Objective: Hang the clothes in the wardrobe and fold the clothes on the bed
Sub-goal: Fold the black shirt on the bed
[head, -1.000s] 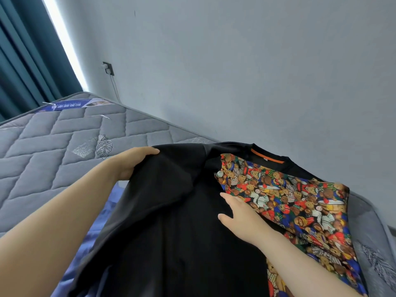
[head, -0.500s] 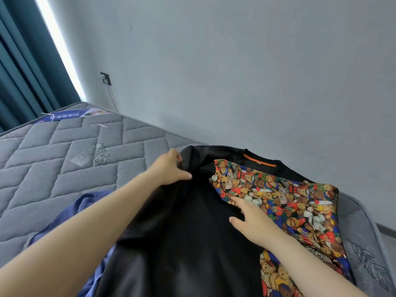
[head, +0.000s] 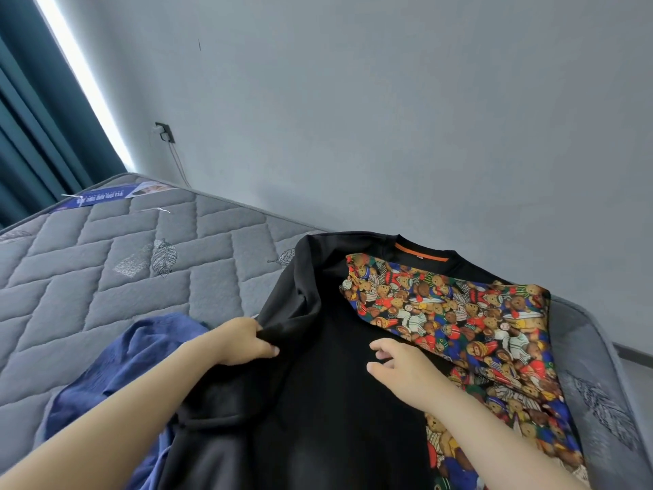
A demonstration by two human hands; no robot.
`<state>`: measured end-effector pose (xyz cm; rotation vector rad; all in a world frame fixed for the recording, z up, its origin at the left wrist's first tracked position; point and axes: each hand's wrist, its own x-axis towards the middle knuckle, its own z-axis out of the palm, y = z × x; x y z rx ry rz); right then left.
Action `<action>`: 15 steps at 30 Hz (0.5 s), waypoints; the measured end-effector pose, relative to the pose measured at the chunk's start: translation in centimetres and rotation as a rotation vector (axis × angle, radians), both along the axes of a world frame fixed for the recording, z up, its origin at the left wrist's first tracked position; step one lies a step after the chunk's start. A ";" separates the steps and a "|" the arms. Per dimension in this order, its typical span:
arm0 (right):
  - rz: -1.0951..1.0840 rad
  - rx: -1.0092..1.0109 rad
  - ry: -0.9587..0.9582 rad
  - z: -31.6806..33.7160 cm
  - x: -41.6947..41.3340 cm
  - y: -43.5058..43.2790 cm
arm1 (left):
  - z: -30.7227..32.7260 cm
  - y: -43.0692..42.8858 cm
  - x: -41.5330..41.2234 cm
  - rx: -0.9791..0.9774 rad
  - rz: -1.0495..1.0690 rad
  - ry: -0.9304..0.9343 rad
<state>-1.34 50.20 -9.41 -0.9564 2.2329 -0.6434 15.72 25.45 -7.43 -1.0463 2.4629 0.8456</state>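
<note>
A pale grey wall (head: pixel 388 118) fills most of the view. On it, towards the left, sits a dark wall socket (head: pixel 165 131) with a plug in it. A thin cable (head: pixel 178 164) hangs down from the socket. Left of the socket runs a bright strip of daylight (head: pixel 81 76), slanting up the wall's edge, and further left hangs a teal curtain (head: pixel 31 136) in long folds. High above the socket, slightly right, is a small dark mark (head: pixel 199 44). Below and left of the socket lies a blue label (head: pixel 120 193) with white print. Far right of the socket and much lower, a dark skirting board (head: pixel 632 350) shows.
</note>
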 end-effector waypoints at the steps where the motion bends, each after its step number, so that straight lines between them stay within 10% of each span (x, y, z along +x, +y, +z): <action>1: -0.010 -0.008 -0.006 0.0 0.1 -0.2 | 0.6 0.5 -0.4 0.115 0.120 0.080; 5: -0.091 -0.067 0.036 0.8 -0.4 0.2 | 3.1 3.1 -4.0 0.624 0.513 0.474; 9: -0.295 -0.124 0.034 1.7 -2.5 2.7 | 3.8 7.7 -8.4 1.236 0.396 0.593; 15: -0.384 0.000 -0.080 1.0 -4.5 7.2 | -0.2 9.1 -9.1 0.120 -0.016 0.418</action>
